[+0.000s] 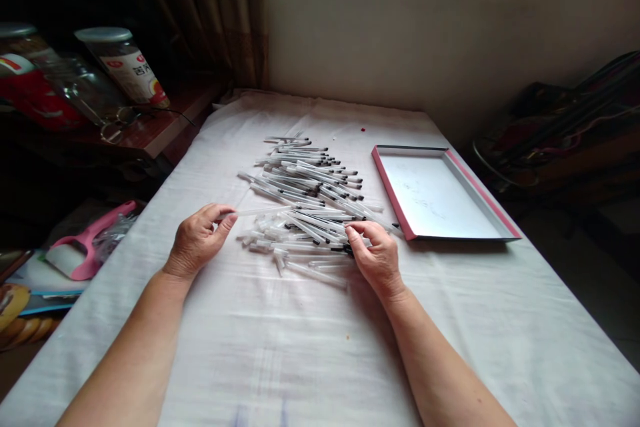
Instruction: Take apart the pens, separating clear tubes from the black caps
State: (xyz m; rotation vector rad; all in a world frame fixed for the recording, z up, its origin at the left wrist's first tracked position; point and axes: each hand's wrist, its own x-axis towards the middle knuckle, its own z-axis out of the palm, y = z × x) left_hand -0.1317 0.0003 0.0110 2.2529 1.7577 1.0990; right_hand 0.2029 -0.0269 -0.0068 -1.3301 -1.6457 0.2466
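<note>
A heap of several clear plastic pen tubes [305, 193], many with black tips, lies on the white cloth in the middle of the table. My left hand [200, 240] pinches the end of one clear tube [260, 211] that sticks out from the heap's left side. My right hand [375, 253] rests at the heap's near right edge, fingers curled and pinched on a black-tipped tube [345, 248]. Loose clear tubes lie between the two hands.
A shallow grey tray with pink rim [390, 183] sits right of the heap. White cloth covers the table [280, 347]. Jars [120, 60] stand on a dark shelf at the left; a pink-handled tool [85, 247] lies below. A wall and curtain are behind.
</note>
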